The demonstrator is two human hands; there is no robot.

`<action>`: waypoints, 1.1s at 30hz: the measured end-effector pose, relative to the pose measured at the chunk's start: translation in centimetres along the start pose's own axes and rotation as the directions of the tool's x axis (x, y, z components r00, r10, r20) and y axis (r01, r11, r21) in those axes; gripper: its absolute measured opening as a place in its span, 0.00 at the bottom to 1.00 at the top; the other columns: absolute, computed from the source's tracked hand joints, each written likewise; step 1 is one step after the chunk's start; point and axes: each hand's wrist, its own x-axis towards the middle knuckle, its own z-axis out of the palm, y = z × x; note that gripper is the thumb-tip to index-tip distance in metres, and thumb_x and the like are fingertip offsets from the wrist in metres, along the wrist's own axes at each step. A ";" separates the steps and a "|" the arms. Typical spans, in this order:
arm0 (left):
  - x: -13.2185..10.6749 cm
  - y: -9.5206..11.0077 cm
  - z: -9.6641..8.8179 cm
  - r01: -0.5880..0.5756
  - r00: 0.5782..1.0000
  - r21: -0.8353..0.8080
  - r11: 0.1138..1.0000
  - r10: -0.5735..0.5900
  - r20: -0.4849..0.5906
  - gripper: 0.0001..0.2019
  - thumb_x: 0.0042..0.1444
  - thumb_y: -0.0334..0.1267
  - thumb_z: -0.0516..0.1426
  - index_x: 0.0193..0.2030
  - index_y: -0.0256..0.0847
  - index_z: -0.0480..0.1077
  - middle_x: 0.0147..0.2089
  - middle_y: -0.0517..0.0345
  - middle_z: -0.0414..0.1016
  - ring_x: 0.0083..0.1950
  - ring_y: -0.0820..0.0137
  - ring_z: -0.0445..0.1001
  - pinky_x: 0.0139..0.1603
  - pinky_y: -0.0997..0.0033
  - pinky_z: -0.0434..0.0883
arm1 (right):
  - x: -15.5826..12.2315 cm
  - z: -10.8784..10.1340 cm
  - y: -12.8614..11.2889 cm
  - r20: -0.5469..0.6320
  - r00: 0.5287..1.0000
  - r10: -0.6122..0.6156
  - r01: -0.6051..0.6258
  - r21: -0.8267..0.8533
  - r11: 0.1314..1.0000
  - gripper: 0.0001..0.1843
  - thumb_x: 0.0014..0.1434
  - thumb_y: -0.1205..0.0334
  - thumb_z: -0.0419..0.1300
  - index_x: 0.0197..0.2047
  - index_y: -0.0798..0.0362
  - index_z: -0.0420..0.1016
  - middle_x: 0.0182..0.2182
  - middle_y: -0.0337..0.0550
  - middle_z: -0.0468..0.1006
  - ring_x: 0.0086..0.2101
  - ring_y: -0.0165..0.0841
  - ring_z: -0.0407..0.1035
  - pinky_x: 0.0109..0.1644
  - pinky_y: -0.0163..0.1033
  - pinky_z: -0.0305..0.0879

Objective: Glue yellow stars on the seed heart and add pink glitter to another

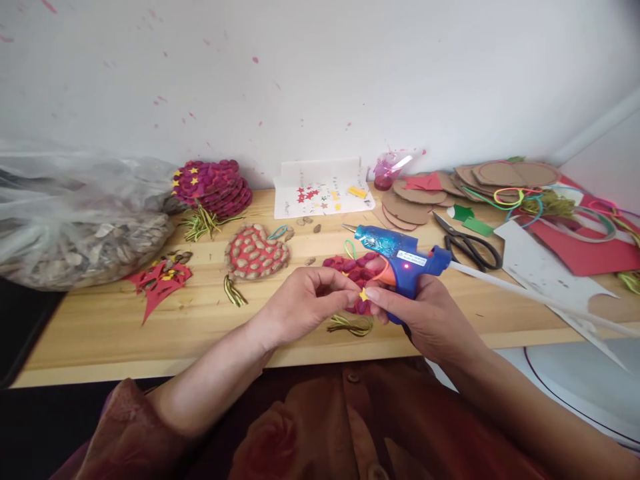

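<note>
One glue gun (383, 243) serves as the reference point in the head view; its indicator light is on. A yellow star (363, 295) is just below the gun's body, held between fingertips. Directly beneath the gun, partly hidden by the hands, lies a maroon seed-covered piece (361, 267) with a tassel (353, 325) at its near edge.

Risks, as judged: the nozzle is probably hot, and the left hand (305, 303) sits close below it; a tilt of the gun could bring tip or drip onto skin. The star is small and could slip if either fingertip eases. A squeeze on the trigger while the right hand (440, 320) minds the star could release glue unintended; trigger pressure cannot be told. The long glue stick (525, 291), trailing right from the gun's rear, could snag near the scissors (473, 250).

Pose: the left forearm reaches in from the gun's lower left, wrist bent, thumb and forefinger pinched at the star's edge. The right forearm comes from the gun's lower right; the palm is wrapped about the gun's handle, with the thumb extended left to the star's opposite edge.
</note>
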 end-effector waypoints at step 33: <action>-0.9 -2.5 -2.2 -0.025 0.956 0.211 0.977 0.085 -0.282 0.10 0.55 0.43 0.65 0.35 0.37 0.77 0.33 0.59 0.79 0.31 0.75 0.70 0.33 0.74 0.67 | -2.4 -5.7 0.5 -0.049 0.996 0.080 -0.093 -0.567 0.818 0.29 0.61 0.33 0.61 0.26 0.52 0.75 0.21 0.41 0.75 0.23 0.32 0.69 0.26 0.37 0.66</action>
